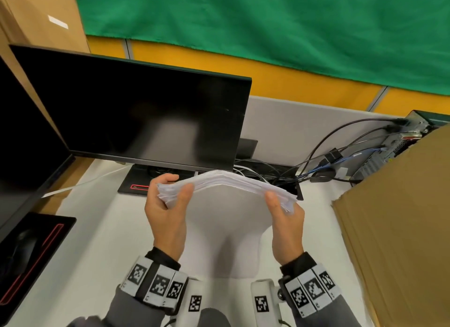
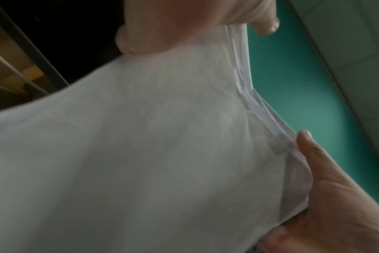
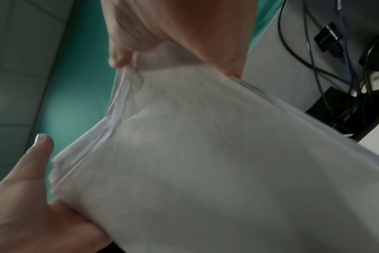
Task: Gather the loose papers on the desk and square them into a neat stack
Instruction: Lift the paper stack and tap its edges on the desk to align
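White table (image 1: 102,241) at frame bottom; above it, left hand (image 1: 165,212) and right hand (image 1: 287,219) grip paper stack (image 1: 226,183) ends.

You are at an office workstation. Two dark monitors (image 1: 136,112) stand side by side on a white desk (image 1: 102,241), a mouse (image 1: 22,244) rests on a black mouse pad (image 1: 36,253) at your left, and a tangle of cables (image 1: 316,161) runs to a small desktop computer (image 1: 394,141) at the far right. A grey partition panel (image 1: 292,117) backs the desk.
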`<state>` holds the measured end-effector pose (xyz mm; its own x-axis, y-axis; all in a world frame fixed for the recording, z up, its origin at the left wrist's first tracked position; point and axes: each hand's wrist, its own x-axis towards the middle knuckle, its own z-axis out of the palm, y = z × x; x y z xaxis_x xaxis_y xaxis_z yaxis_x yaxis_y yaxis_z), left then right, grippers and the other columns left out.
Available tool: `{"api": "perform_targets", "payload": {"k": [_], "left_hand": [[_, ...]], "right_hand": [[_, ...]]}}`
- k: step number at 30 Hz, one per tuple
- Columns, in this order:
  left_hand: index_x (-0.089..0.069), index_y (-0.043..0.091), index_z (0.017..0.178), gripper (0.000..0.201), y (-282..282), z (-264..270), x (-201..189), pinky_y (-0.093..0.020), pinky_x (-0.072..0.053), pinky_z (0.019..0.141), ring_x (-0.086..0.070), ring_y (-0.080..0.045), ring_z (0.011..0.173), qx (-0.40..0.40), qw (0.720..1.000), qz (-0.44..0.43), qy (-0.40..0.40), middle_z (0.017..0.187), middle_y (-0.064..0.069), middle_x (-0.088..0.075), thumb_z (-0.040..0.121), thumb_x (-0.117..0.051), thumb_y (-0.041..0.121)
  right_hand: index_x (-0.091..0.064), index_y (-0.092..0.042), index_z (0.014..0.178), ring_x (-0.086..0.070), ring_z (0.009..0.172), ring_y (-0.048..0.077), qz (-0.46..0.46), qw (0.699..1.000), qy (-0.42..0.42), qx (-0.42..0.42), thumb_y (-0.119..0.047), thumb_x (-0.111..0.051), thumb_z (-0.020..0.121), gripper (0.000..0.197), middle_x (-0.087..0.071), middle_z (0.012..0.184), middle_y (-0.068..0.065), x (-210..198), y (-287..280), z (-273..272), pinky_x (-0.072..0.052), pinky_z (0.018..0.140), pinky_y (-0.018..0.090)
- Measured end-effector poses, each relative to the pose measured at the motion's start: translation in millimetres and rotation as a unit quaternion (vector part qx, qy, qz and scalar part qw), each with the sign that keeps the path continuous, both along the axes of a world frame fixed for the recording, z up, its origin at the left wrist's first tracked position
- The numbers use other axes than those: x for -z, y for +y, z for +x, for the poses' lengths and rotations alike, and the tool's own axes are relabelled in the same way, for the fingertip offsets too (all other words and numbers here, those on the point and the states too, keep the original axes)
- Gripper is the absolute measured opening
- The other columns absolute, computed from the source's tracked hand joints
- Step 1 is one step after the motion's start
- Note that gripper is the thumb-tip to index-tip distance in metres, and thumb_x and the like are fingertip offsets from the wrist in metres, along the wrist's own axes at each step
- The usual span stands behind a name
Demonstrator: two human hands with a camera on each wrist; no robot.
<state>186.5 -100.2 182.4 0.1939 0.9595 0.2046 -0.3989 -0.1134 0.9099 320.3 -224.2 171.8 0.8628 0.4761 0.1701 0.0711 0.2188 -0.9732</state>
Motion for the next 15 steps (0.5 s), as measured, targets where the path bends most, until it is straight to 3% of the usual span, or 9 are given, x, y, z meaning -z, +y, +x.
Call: {"api": "perform_targets", "payload": {"k": [3,5,6,8,10,12,13,15], "left_hand": [[-0.055,0.024,0.067,0.015,0.8,8.5,-6.7,-0.012,-0.043,0.059,-0.05,0.001,0.06,-0.039,0.997,-0.062,-0.015,0.059,0.018,-0.054,0.074,-0.066,0.031],[-0.054,0.022,0.065,0.016,2.3,10.7,-6.6,-0.015,-0.043,0.059,-0.049,-0.003,0.061,-0.054,0.997,-0.058,-0.006,0.062,0.011,-0.052,0.078,-0.063,0.024],[-0.054,0.02,0.067,0.014,2.7,11.0,-5.1,-0.015,-0.043,0.06,-0.049,-0.003,0.062,-0.061,0.997,-0.047,-0.002,0.065,0.007,-0.052,0.078,-0.061,0.019],[-0.055,0.019,0.069,0.011,2.8,11.6,-2.5,-0.011,-0.042,0.063,-0.05,-0.001,0.063,-0.069,0.997,-0.017,0.005,0.068,0.005,-0.053,0.077,-0.056,0.012],[-0.055,0.019,0.069,0.012,2.5,12.5,-1.2,-0.01,-0.042,0.063,-0.05,0.0,0.064,-0.077,0.997,-0.011,0.003,0.065,0.011,-0.055,0.077,-0.055,0.011],[-0.054,0.02,0.068,0.013,4.3,13.6,-1.5,-0.01,-0.042,0.062,-0.049,0.002,0.061,-0.082,0.996,-0.028,-0.005,0.06,0.016,-0.054,0.08,-0.057,0.014],[-0.054,0.021,0.067,0.015,4.9,13.6,-3.1,-0.011,-0.042,0.062,-0.048,0.002,0.06,-0.086,0.996,-0.039,-0.005,0.059,0.016,-0.053,0.081,-0.059,0.018],[-0.055,0.024,0.066,0.015,5.7,12.5,-6.6,-0.017,-0.043,0.064,-0.048,-0.002,0.062,-0.08,0.996,-0.049,-0.004,0.061,0.014,-0.052,0.08,-0.061,0.025]], "right_hand": [[-0.06,0.0,0.069,-0.053,0.074,0.021,0.038,0.998,0.041,0.032,-0.058,-0.066,0.066,0.059,-0.055,0.071,0.01,5.4,6.2,-4.6,-0.044,0.073,0.033],[-0.043,0.005,0.062,-0.04,0.074,0.025,0.051,0.995,0.071,0.056,-0.067,-0.067,0.063,0.076,-0.044,0.077,0.01,4.7,10.6,-7.0,-0.034,0.071,0.039],[-0.039,-0.004,0.06,-0.037,0.073,0.024,0.057,0.991,0.092,0.074,-0.065,-0.068,0.062,0.068,-0.041,0.077,0.009,3.5,13.2,-6.8,-0.032,0.071,0.039],[-0.047,-0.013,0.064,-0.039,0.07,0.023,0.059,0.987,0.111,0.098,-0.059,-0.071,0.062,0.051,-0.041,0.074,0.008,3.9,16.9,-5.3,-0.034,0.07,0.036],[-0.045,-0.021,0.051,-0.041,0.061,0.016,0.069,0.986,0.093,0.118,-0.042,-0.065,0.079,0.04,-0.041,0.059,0.002,4.3,18.9,-5.1,-0.036,0.064,0.028],[-0.036,-0.028,0.038,-0.029,0.047,0.002,0.06,0.988,0.028,0.138,-0.022,-0.057,0.091,0.058,-0.03,0.044,-0.015,2.7,23.2,-5.8,-0.031,0.052,0.018],[-0.035,-0.029,0.035,-0.024,0.044,0.001,0.058,0.988,0.0,0.144,-0.02,-0.057,0.091,0.061,-0.026,0.041,-0.015,2.1,26.0,-5.0,-0.026,0.048,0.014],[-0.037,-0.03,0.034,-0.025,0.041,0.001,0.057,0.982,-0.049,0.173,-0.032,-0.061,0.084,0.055,-0.026,0.037,-0.014,0.6,32.5,-0.6,-0.026,0.046,0.011]]}}
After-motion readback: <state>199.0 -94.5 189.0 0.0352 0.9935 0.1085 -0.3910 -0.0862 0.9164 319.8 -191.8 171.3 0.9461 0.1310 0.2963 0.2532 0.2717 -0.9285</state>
